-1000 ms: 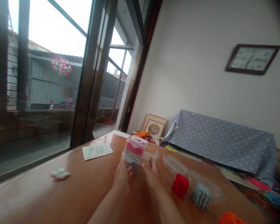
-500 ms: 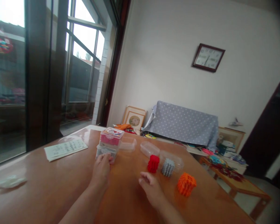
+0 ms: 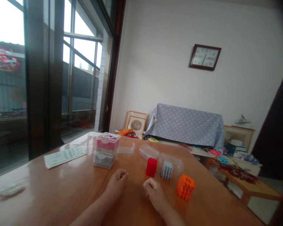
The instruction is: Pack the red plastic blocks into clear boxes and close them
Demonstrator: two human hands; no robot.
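Observation:
My left hand (image 3: pixel 117 182) rests on the table with its fingers curled in, and no object shows in it. Just beyond it stand two stacked clear plastic boxes: the upper box (image 3: pixel 107 145) holds something pink and has a picture on its lid, the lower box (image 3: pixel 104 158) looks greyish inside. My right hand (image 3: pixel 155 192) is also loosely closed, with nothing visible in its fingers. Past it are a red block-like cube (image 3: pixel 151 167) and a grey one (image 3: pixel 167 170). An orange cube (image 3: pixel 185 187) of the same knobbly, gridded kind sits to the right.
Clear plastic containers (image 3: pixel 149 152) lie behind the cubes, and another clear tray (image 3: pixel 126 149) is beside the stacked boxes. Sheets of paper with writing (image 3: pixel 64 156) lie on the left. A pale crumpled item (image 3: pixel 10 190) is near the table's left edge.
My left hand has let go of the lower box and drawn back toward me and to the right. My right hand has hardly moved. The camera view has shifted slightly.

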